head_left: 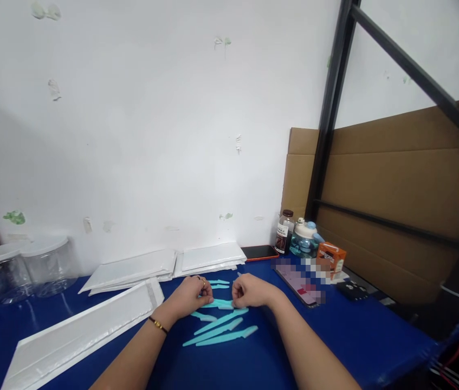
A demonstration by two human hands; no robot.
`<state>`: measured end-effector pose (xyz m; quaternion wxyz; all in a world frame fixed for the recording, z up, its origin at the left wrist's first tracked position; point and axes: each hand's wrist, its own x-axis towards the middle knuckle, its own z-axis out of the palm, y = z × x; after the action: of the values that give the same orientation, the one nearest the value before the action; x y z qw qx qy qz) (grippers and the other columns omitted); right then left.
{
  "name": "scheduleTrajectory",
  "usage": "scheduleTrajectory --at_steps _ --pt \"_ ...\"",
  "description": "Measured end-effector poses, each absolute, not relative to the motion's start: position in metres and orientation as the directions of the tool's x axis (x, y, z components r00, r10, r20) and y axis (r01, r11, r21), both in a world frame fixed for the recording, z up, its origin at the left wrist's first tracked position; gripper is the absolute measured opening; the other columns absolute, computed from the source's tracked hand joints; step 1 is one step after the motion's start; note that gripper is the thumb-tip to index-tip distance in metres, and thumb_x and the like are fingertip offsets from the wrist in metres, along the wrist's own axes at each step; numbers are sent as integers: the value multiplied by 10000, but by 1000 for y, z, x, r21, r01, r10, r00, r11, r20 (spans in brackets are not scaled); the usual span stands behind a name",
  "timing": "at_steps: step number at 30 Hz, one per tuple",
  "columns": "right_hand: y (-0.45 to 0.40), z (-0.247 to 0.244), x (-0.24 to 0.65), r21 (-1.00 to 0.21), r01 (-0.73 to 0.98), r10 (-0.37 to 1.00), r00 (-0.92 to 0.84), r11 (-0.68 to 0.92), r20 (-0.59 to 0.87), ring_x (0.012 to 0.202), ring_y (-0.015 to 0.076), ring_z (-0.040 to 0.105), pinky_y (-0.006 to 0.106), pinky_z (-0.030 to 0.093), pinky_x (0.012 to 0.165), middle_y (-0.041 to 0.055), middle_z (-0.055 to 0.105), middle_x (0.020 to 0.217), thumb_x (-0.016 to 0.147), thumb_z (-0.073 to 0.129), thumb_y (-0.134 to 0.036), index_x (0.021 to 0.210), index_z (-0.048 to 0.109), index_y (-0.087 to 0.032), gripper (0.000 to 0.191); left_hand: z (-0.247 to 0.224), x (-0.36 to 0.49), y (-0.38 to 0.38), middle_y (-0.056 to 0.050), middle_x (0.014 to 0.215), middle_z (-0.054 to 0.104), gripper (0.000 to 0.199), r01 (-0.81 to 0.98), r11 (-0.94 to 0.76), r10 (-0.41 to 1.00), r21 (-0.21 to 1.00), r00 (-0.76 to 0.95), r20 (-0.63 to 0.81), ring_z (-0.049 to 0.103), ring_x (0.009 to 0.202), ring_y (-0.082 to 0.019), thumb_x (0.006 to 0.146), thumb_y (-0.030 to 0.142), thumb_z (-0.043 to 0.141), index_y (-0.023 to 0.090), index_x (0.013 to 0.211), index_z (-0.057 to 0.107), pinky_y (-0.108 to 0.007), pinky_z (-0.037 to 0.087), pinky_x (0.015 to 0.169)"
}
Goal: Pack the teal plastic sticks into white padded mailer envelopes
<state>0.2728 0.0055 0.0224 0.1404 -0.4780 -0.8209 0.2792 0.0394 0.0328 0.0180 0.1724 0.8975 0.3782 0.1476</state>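
Turquoise eyebrow razors with pale blade ends lie in a loose group on the blue tabletop. Above them my left hand [197, 292] is closed, thumb and fingertips pinching the handle of one eyebrow razor [216, 304]. Its blade end points toward my right hand [251, 291], which is closed in a pinch beside that end. Whatever sits between the right fingertips is hidden. Nearest to me lies another razor [223, 339], and two more razors [219, 282] rest behind the left fingertips.
White padded envelopes [86, 330] lie at left, with stacked ones [211, 257] along the wall. Clear jars [48, 265] with white lids stand far left. To the right are a phone [260, 252], a brown-capped bottle [284, 233], a water bottle [304, 238] and an orange box [330, 259].
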Motion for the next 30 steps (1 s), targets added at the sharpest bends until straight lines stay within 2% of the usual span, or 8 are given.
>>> scheduleTrajectory --at_steps 5,8,12,16,20,22,26,30 --pt "16 16 288 -570 722 895 -442 393 57 531 97 503 176 333 461 -9 601 595 672 638 -231 668 658 -149 85 12 26 44 10 691 604 202 688 -557 813 466 567 133 529 647 -125 768 350 504 194 744 629 -215 344 579" --pt "19 17 293 -573 718 906 -407 395 115 543 94 491 177 332 480 -8 589 609 693 624 -211 666 635 -146 72 14 21 43 10 713 594 239 686 -550 816 477 564 130 525 662 -129 764 408 516 194 745 620 -218 348 588" --pt "16 20 288 -569 690 884 -439 446 161 577 94 483 180 335 510 -11 584 660 729 614 -239 722 619 -158 82 22 28 34 -4 810 578 322 662 -607 793 439 540 282 519 733 -150 738 497 554 198 856 577 -237 362 640" --pt "13 21 284 -562 684 868 -478 465 137 584 97 477 180 315 506 -23 560 649 767 588 -245 763 598 -168 77 29 36 30 -14 840 559 337 715 -599 793 360 471 386 515 752 -164 817 472 473 224 1039 528 -258 356 656" --pt "13 23 281 -535 670 846 -499 515 190 605 94 460 181 311 529 -29 544 679 790 556 -217 774 566 -175 45 29 34 34 -26 839 553 299 765 -597 793 242 517 322 525 794 -169 876 436 389 235 911 608 -263 350 694" --pt "13 24 280 -518 670 839 -499 532 216 616 95 455 183 314 544 -28 545 695 803 535 -210 777 555 -178 46 28 31 37 -23 828 552 309 777 -590 800 220 526 288 529 806 -166 881 425 382 235 850 624 -259 349 700" --pt "15 22 286 -502 695 852 -481 515 207 629 99 467 186 311 547 -23 563 710 801 526 -185 758 548 -179 48 25 22 43 -13 842 547 283 787 -567 819 243 506 272 533 800 -154 875 404 393 244 850 625 -243 355 693" --pt "19 16 293 -476 778 909 -391 410 144 648 115 501 194 322 556 -7 586 727 736 611 -174 750 572 -173 41 21 7 48 -6 815 535 270 825 -471 881 313 417 226 530 741 -139 863 383 395 227 816 610 -229 355 656"
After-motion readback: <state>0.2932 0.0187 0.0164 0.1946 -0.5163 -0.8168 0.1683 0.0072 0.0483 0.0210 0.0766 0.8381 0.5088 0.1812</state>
